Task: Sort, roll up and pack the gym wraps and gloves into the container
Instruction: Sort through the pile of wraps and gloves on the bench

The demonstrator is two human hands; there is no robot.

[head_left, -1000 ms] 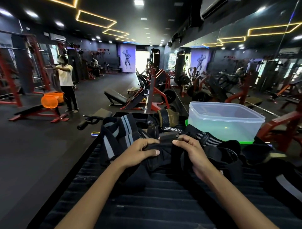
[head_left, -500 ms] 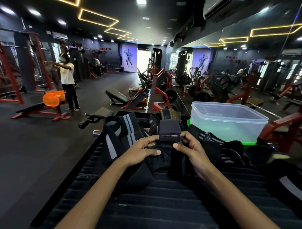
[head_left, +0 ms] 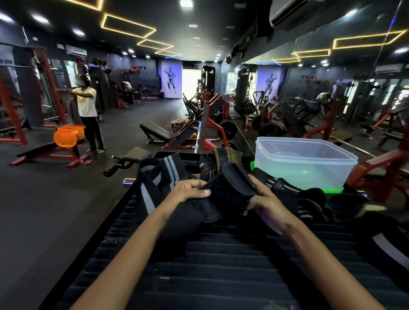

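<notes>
Lighting: dim interior; yellow ceiling strip lights (head_left: 128, 27) and white ceiling spotlights (head_left: 186, 3); blown-out bright doorway (head_left: 190, 83) at far end. Black ribbed surface (head_left: 221, 265) nearly detail-free in shadow. Distortion: wide-angle bending at edges. Focus: corners soft; distant person (head_left: 87, 115) slightly blurred.

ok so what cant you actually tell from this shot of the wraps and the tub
- Head view: the black wrap is half hidden by the left hand and right hand.
- The pile is too dark to count.
- The container floor is blurred by its cloudy walls.
</notes>
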